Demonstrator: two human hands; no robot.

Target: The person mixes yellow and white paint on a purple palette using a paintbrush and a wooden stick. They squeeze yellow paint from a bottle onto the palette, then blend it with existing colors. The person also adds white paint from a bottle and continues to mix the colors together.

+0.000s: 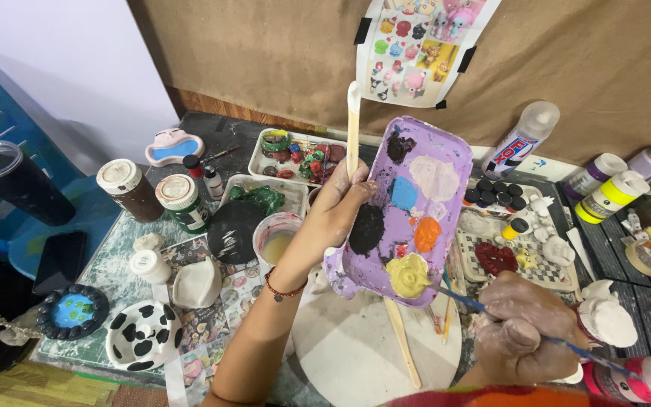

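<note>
Head view: left hand (338,202) clamped on tilted purple palette (408,207) plus upright stick (353,128), angled for reach; right hand (525,328) pinching brush (484,307), tip in yellow paint (408,275).

The left hand (340,200) held the palette (404,211) up, a stick (353,124) rising above its fingers (359,188). The cup (275,237) sat left of them. The right hand (525,328) held the brush (457,295), tip just beside the palette's near end.
</note>
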